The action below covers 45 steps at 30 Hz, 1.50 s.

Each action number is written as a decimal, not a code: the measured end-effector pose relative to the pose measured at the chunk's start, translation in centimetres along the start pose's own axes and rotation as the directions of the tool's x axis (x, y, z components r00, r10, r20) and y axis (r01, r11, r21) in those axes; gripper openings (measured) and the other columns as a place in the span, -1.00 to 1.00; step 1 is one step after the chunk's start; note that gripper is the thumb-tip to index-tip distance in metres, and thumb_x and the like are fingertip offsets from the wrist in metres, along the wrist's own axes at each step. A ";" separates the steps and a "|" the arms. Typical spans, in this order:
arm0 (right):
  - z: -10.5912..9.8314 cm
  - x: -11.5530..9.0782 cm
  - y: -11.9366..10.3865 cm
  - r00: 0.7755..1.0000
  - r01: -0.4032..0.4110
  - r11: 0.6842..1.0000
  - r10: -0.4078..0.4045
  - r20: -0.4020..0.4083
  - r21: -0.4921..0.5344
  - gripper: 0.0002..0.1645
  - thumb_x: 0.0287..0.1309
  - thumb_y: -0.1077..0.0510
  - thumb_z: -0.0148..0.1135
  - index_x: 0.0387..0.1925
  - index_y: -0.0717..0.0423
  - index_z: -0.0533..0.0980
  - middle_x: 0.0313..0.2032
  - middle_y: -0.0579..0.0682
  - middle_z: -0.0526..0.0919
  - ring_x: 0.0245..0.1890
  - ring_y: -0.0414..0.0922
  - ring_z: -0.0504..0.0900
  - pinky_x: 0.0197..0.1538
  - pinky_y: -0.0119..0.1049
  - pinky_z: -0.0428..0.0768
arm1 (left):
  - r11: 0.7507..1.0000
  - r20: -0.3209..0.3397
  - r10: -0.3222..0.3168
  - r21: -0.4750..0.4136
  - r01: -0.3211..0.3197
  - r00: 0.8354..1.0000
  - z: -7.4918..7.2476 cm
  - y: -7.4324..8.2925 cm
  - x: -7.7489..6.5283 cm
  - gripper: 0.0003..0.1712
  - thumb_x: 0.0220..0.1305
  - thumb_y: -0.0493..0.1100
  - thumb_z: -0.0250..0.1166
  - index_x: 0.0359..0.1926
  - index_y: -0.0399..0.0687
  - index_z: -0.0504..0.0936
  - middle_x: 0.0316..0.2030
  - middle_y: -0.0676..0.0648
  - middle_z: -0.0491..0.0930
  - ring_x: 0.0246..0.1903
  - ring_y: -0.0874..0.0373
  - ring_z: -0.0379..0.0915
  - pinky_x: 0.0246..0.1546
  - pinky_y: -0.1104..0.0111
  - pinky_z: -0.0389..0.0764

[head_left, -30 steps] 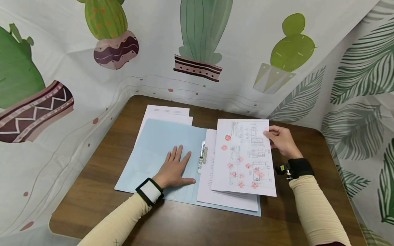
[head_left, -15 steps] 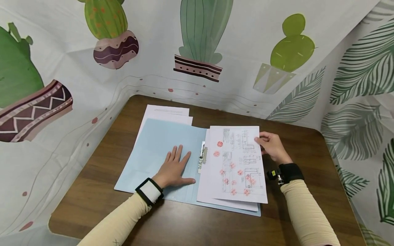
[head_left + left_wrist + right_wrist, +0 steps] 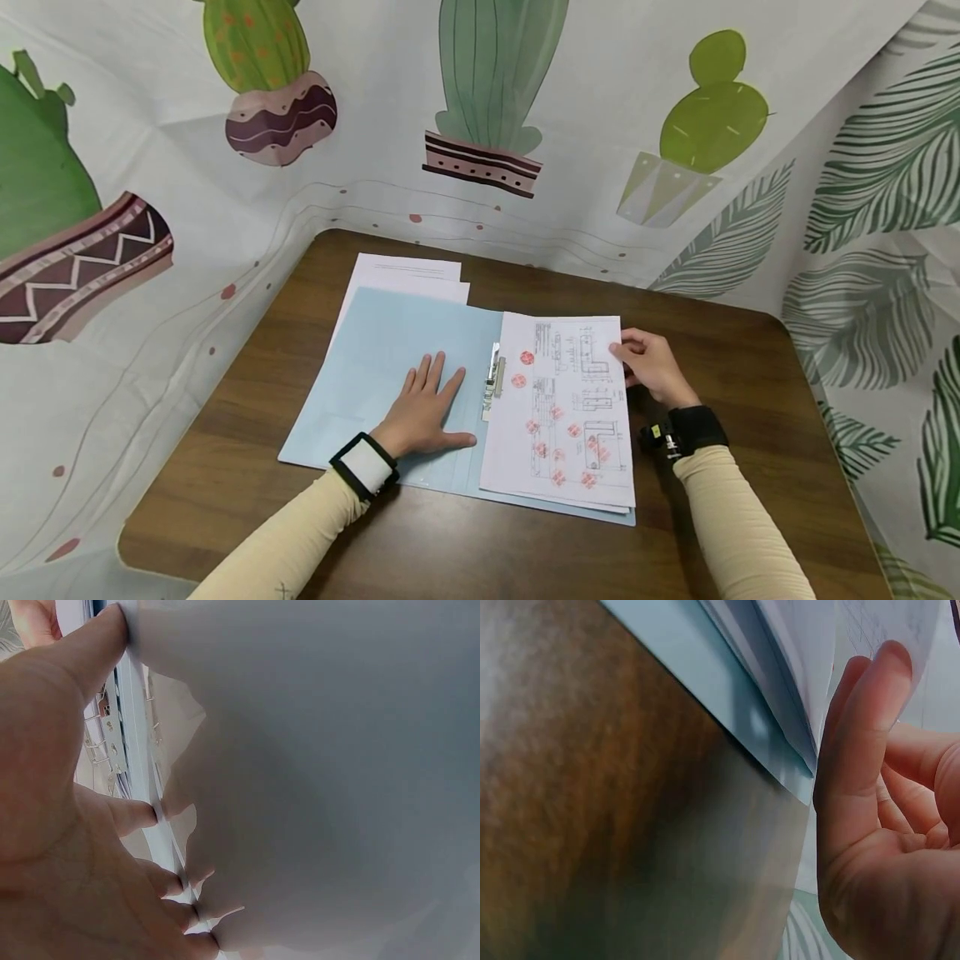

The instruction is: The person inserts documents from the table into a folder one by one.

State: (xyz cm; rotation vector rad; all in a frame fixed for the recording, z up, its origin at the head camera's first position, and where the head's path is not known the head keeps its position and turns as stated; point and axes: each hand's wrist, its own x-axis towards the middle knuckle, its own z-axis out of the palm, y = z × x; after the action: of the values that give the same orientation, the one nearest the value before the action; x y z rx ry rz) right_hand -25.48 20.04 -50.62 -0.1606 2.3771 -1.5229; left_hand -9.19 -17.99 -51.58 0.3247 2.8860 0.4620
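Observation:
A light blue folder point(image 3: 382, 358) lies spread open on the table, a metal clip point(image 3: 495, 382) fixed near its fold. My left hand point(image 3: 426, 414) rests with fingers spread on the folder's left cover. On the right side, a sheet with line drawings and red stamp marks point(image 3: 566, 392) lies over other white papers. My right hand point(image 3: 654, 364) pinches this sheet at its upper right edge, thumb on top. In the right wrist view, fingers point(image 3: 862, 742) sit behind the paper, and the stacked sheets point(image 3: 769, 667) fan apart above the blue cover.
Loose white papers point(image 3: 412, 275) stick out from under the folder's far left side. The brown wooden table point(image 3: 420, 550) has rounded corners. A hanging cloth with cactus and leaf prints point(image 3: 375, 100) stands behind it.
My right hand has moved left and toward me with the stamped sheet, which now lines up with the papers by the clip. The left hand has stayed put.

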 end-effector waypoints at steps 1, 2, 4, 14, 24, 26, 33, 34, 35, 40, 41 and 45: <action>0.1 -0.1 0.0 1.000 0.001 1.000 -0.001 0.002 0.000 -0.63 0.49 0.16 0.18 0.18 0.30 0.51 -0.17 0.25 0.69 -0.39 -0.06 0.70 -0.47 -0.15 0.70 | 1.000 0.003 -0.001 0.000 0.001 1.000 0.0 0.0 0.0 0.29 0.04 0.48 0.44 0.59 -0.12 0.17 0.59 -0.42 -0.18 0.57 -0.38 -0.35 0.48 -0.23 -0.10; 0.2 -0.1 0.0 1.000 -0.001 1.000 0.001 0.001 0.002 -0.64 0.49 0.17 0.18 0.18 0.30 0.52 -0.17 0.25 0.68 -0.39 -0.06 0.70 -0.47 -0.15 0.70 | 1.000 0.007 -0.003 0.003 0.003 1.000 0.0 0.0 0.0 0.29 0.05 0.48 0.44 0.60 -0.11 0.16 0.59 -0.41 -0.19 0.57 -0.38 -0.36 0.48 -0.22 -0.11; 0.4 -0.2 0.0 1.000 0.002 1.000 -0.002 -0.002 0.005 -0.64 0.48 0.18 0.19 0.17 0.32 0.51 -0.17 0.28 0.66 -0.38 -0.06 0.69 -0.46 -0.13 0.71 | 1.000 0.011 -0.003 0.008 0.003 1.000 0.1 0.0 0.1 0.30 0.05 0.49 0.43 0.60 -0.10 0.15 0.59 -0.40 -0.21 0.57 -0.37 -0.38 0.49 -0.22 -0.12; 0.8 -0.5 0.7 0.998 0.002 0.999 -0.005 -0.063 -0.047 -0.62 0.44 0.13 0.26 0.15 0.27 0.54 -0.17 0.25 0.59 -0.36 -0.03 0.65 -0.45 -0.15 0.71 | 1.000 -0.007 0.007 0.004 -0.007 1.000 0.2 -0.1 0.3 0.30 0.03 0.48 0.45 0.59 -0.13 0.19 0.58 -0.42 -0.16 0.56 -0.40 -0.33 0.47 -0.24 -0.08; 1.6 -1.1 0.8 0.992 -0.009 0.991 -0.008 -0.127 -0.132 -0.66 0.41 0.11 0.30 0.11 0.19 0.58 -0.19 0.19 0.58 -0.33 0.07 0.63 -0.44 -0.19 0.71 | 1.000 0.005 0.001 0.005 -0.001 1.000 0.2 -0.1 0.2 0.30 0.04 0.49 0.44 0.60 -0.12 0.16 0.59 -0.41 -0.19 0.57 -0.39 -0.36 0.48 -0.23 -0.10; 1.7 -1.2 0.6 0.990 -0.016 0.988 -0.007 -0.141 -0.157 -0.68 0.40 0.10 0.32 0.08 0.17 0.58 -0.21 0.18 0.59 -0.34 0.07 0.62 -0.44 -0.21 0.70 | 1.000 0.006 0.000 0.003 0.000 1.000 0.1 0.0 0.2 0.31 0.04 0.50 0.43 0.60 -0.12 0.16 0.59 -0.41 -0.20 0.57 -0.39 -0.37 0.48 -0.23 -0.11; 1.9 -1.2 0.5 0.982 -0.018 0.971 -0.027 -0.187 -0.236 -0.70 0.38 0.11 0.33 0.03 0.19 0.59 -0.24 0.17 0.63 -0.43 0.03 0.59 -0.50 -0.29 0.62 | 1.000 0.005 0.002 -0.006 -0.002 1.000 -0.1 0.1 0.1 0.30 0.05 0.48 0.44 0.60 -0.13 0.15 0.59 -0.41 -0.21 0.56 -0.40 -0.38 0.47 -0.24 -0.12; 1.9 -1.1 0.5 0.981 -0.020 0.970 -0.027 -0.191 -0.241 -0.70 0.38 0.12 0.33 0.03 0.19 0.59 -0.24 0.17 0.63 -0.44 0.03 0.59 -0.50 -0.30 0.62 | 1.000 0.009 0.002 -0.003 -0.002 1.000 -0.1 0.1 0.1 0.30 0.05 0.49 0.43 0.60 -0.12 0.15 0.59 -0.41 -0.21 0.56 -0.39 -0.38 0.48 -0.24 -0.13; 2.0 -1.1 0.5 0.980 -0.025 0.970 -0.023 -0.196 -0.242 -0.71 0.38 0.12 0.34 0.03 0.18 0.59 -0.24 0.17 0.63 -0.44 0.03 0.60 -0.51 -0.30 0.62 | 1.000 0.010 0.002 0.000 -0.002 1.000 -0.1 0.1 0.1 0.30 0.05 0.49 0.43 0.60 -0.12 0.14 0.59 -0.41 -0.21 0.56 -0.39 -0.38 0.48 -0.24 -0.13; 2.1 -1.1 0.5 0.980 -0.030 0.968 -0.021 -0.200 -0.250 -0.69 0.37 0.12 0.34 0.04 0.20 0.58 -0.24 0.20 0.62 -0.47 0.03 0.62 -0.51 -0.30 0.65 | 1.000 0.007 0.006 0.006 -0.006 1.000 -0.2 0.2 0.2 0.30 0.06 0.48 0.43 0.60 -0.14 0.15 0.59 -0.42 -0.19 0.56 -0.40 -0.35 0.47 -0.24 -0.09; 2.2 -1.1 0.4 0.980 -0.029 0.968 -0.022 -0.199 -0.250 -0.68 0.37 0.12 0.34 0.05 0.21 0.58 -0.24 0.20 0.62 -0.47 0.03 0.62 -0.51 -0.29 0.65 | 1.000 0.009 0.005 0.008 -0.005 1.000 -0.2 0.2 0.2 0.30 0.06 0.48 0.43 0.60 -0.14 0.15 0.59 -0.42 -0.19 0.56 -0.40 -0.35 0.47 -0.24 -0.09; 2.2 -1.2 0.5 0.980 -0.031 0.969 -0.018 -0.197 -0.245 -0.66 0.37 0.12 0.35 0.05 0.22 0.57 -0.25 0.20 0.60 -0.49 0.02 0.63 -0.51 -0.30 0.65 | 1.000 0.020 0.002 0.010 -0.002 1.000 -0.2 0.1 0.2 0.31 0.07 0.49 0.41 0.61 -0.13 0.13 0.59 -0.41 -0.21 0.56 -0.40 -0.38 0.48 -0.24 -0.11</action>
State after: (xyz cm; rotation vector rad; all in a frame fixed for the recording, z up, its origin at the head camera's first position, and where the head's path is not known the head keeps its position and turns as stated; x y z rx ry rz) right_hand -23.62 18.66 -51.66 -0.0586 2.7179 -1.2873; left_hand -9.37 -17.88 -51.38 0.3313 2.8698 0.4428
